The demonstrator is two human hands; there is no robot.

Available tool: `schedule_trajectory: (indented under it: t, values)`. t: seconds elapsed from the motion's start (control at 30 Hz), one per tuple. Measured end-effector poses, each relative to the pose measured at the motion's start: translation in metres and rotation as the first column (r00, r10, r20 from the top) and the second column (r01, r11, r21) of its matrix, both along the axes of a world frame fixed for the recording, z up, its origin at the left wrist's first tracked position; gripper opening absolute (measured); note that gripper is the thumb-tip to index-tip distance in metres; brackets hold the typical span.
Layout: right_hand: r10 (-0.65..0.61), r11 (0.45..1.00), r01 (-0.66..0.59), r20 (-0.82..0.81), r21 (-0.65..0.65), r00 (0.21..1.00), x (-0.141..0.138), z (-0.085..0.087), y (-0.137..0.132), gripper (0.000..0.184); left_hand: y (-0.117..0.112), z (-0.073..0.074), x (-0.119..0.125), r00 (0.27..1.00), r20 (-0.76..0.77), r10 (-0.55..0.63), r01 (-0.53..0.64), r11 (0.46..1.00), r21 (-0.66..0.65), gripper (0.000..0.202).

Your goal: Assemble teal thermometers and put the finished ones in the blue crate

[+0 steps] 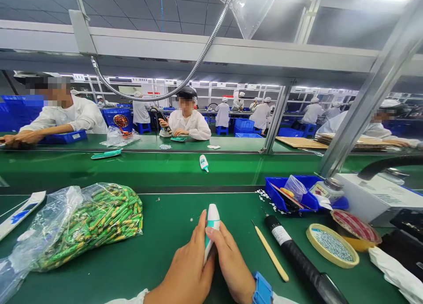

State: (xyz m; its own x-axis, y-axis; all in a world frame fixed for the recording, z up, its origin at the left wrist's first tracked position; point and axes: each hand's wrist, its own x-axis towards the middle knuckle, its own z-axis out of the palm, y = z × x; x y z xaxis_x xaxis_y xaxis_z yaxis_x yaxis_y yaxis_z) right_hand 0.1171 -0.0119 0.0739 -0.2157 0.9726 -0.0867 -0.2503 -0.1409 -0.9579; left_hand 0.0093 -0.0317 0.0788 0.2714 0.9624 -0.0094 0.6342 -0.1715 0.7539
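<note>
A slim white and teal plastic device housing (213, 218) stands upright between my hands, its rounded white end pointing away from me. My left hand (188, 264) presses along its left side, fingers held together and stretched forward. My right hand (231, 262) closes on it from the right, thumb on the teal front. The lower part of the housing is hidden by my palms. To the right of my hands lie a wooden-handled pick (271, 253) and a black electric screwdriver (294, 251) with a white label.
A clear bag of green parts (109, 220) lies at left. At right are a blue bin (277, 198), a glass jar (330, 187), a round dish of small screws (332, 246) and a white box (366, 196). A similar device (204, 163) rests on the green belt (158, 167). Co-workers sit beyond.
</note>
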Motion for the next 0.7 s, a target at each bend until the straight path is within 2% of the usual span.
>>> schedule_trajectory:
  t: [0.23,0.33,0.4,0.43,0.57,0.63,0.7]
  values:
    - [-0.018,1.0,0.018,0.049,0.004,0.999,0.001,-0.006,0.002,0.021,0.0,-0.008,-0.004,0.993,0.115,0.007,-0.006,1.0,-0.015,0.067]
    - [-0.02,1.0,0.019,0.086,0.015,0.996,0.001,-0.008,0.004,0.022,0.001,-0.009,-0.002,0.976,0.216,0.012,-0.007,1.0,-0.025,0.067]
    - [-0.006,1.0,0.004,0.108,0.025,0.994,0.002,-0.005,0.006,0.029,0.002,-0.007,0.001,0.947,0.316,0.06,-0.036,0.996,-0.083,0.069]
    - [0.004,1.0,-0.008,0.117,0.029,0.993,0.004,-0.003,0.007,0.035,0.003,-0.004,0.003,0.926,0.364,0.101,-0.045,0.986,-0.16,0.069]
    - [-0.042,0.995,0.019,0.249,0.097,0.968,0.021,0.015,0.005,0.068,0.003,0.013,0.009,0.82,0.498,0.281,0.011,0.863,-0.505,0.063]
    - [-0.136,0.983,0.075,0.392,0.167,0.91,0.039,0.022,-0.002,0.072,0.001,0.022,0.011,0.775,0.53,0.343,0.035,0.815,-0.579,0.056]
    - [-0.231,0.964,0.113,0.542,0.242,0.808,0.065,0.024,-0.011,0.066,0.0,0.027,0.011,0.753,0.524,0.398,0.035,0.771,-0.636,0.049]
